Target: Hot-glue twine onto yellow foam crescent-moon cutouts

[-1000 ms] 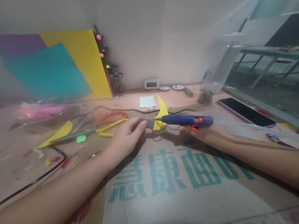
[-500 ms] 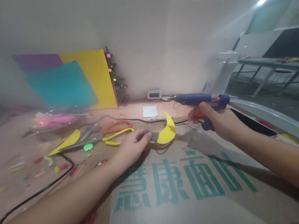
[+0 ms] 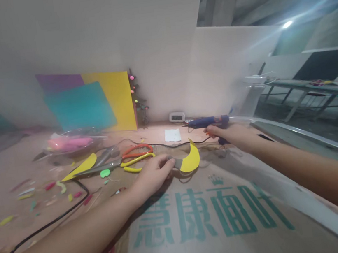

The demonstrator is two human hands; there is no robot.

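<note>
My left hand (image 3: 152, 176) pinches a small grey piece joined to a yellow crescent-shaped foam cutout (image 3: 190, 160), which lies on the cardboard sheet (image 3: 207, 225) with green printed characters. My right hand (image 3: 227, 132) is stretched out to the far side of the table and grips a blue glue gun (image 3: 208, 121), held level with its nozzle pointing left. The gun is well away from the crescent.
Scissors with orange and yellow handles (image 3: 129, 158) and another yellow foam cutout (image 3: 81, 168) lie left of my left hand. A black cable (image 3: 59, 217) crosses the table. Coloured foam sheets (image 3: 91, 103) lean on the wall. A white paper square (image 3: 172, 134) and small clock (image 3: 177, 116) sit behind.
My right hand has carried the glue gun from the crescent's edge up and away to the back of the table. My left hand has kept its hold on the grey piece.
</note>
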